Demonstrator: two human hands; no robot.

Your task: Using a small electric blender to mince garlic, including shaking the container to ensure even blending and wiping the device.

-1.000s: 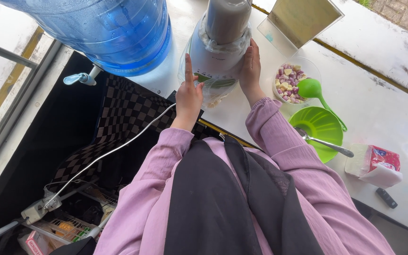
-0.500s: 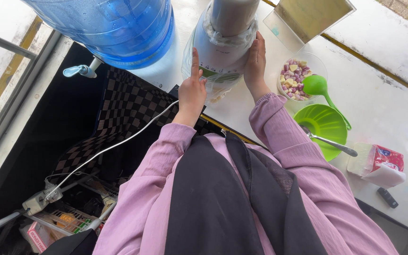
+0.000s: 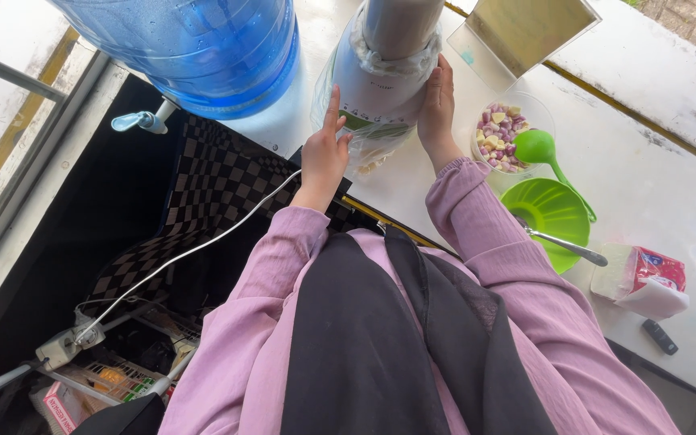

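Note:
A white blender base (image 3: 380, 89) wrapped in clear plastic stands on the white counter (image 3: 670, 169), with a grey jar of pale liquid on top. My left hand (image 3: 324, 153) rests against the base's front left, index finger raised onto its panel. My right hand (image 3: 438, 105) presses flat against the base's right side. Both arms are in pink sleeves.
A large blue water bottle (image 3: 203, 48) with a tap stands left of the blender. Right of it are a clear tub of chopped fruit (image 3: 501, 129), a green ladle (image 3: 545, 153), a green bowl (image 3: 553, 217) with a metal spoon, and a tissue pack (image 3: 646, 278). A white cable (image 3: 179, 258) runs down to a power strip.
The view has drifted a little. My left hand slid slightly up the blender base; my right hand stays pressed on its side.

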